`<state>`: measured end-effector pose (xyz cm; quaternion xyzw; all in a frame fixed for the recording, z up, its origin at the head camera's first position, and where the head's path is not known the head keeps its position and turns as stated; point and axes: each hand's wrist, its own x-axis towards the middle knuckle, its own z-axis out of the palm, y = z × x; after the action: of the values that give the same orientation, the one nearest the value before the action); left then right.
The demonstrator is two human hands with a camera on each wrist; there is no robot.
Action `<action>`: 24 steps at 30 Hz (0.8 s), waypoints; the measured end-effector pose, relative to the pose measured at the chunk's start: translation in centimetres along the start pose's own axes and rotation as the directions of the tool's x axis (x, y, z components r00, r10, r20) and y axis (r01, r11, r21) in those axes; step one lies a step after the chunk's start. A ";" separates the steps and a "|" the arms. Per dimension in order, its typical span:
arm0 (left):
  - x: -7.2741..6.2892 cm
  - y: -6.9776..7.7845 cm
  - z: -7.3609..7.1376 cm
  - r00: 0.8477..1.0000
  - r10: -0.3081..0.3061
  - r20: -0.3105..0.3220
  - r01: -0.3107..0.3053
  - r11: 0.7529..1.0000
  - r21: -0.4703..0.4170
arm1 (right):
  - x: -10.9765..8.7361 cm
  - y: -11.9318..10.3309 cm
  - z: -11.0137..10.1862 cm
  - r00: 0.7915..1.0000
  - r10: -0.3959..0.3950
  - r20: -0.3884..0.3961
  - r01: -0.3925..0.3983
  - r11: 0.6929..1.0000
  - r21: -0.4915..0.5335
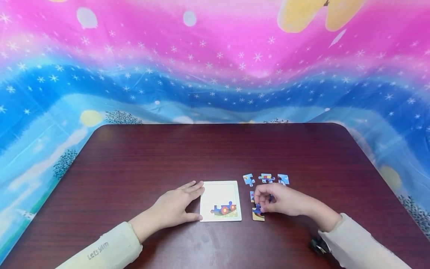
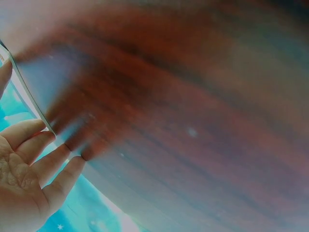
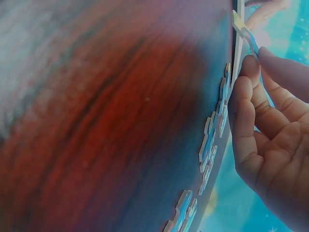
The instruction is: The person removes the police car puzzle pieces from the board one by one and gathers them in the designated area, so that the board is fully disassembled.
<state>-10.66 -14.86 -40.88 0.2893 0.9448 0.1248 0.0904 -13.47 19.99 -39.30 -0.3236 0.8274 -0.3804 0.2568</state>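
A square white puzzle tray (image 1: 220, 194) lies on the table, with joined picture pieces (image 1: 224, 210) in its lower right corner. My left hand (image 1: 179, 203) rests against the tray's left edge, fingers extended and thumb at the lower corner. In the left wrist view the fingertips of that hand (image 2: 34, 169) meet the tray's thin edge. To the right of the tray, my right hand (image 1: 280, 199) pinches a puzzle piece (image 1: 258, 215) between thumb and fingers. The right wrist view shows this piece (image 3: 246, 34) tilted up at the fingertips of the right hand (image 3: 270, 111).
Beyond the right hand lie loose puzzle pieces: one at left (image 1: 248, 180), a middle one (image 1: 266, 178) and a right one (image 1: 283, 179). Another piece (image 1: 252, 196) is partly hidden by the fingers. The dark wooden table (image 1: 168, 149) ends at a patterned cloth (image 1: 215, 74).
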 end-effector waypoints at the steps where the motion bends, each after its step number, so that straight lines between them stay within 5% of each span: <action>1: 0.0 0.0 0.0 1.000 0.001 0.001 -0.001 1.000 0.002 | 0.0 0.0 0.0 1.000 0.001 0.001 -0.001 1.000 -0.003; 24: 0.0 0.1 -0.1 1.000 -0.006 0.006 0.006 1.000 0.002 | 0.7 0.0 -0.6 0.998 -0.035 -0.058 0.030 0.996 -0.089</action>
<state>-10.61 -14.80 -40.75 0.2869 0.9455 0.1225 0.0934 -14.36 19.70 -39.05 -0.3364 0.8453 -0.3574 0.2113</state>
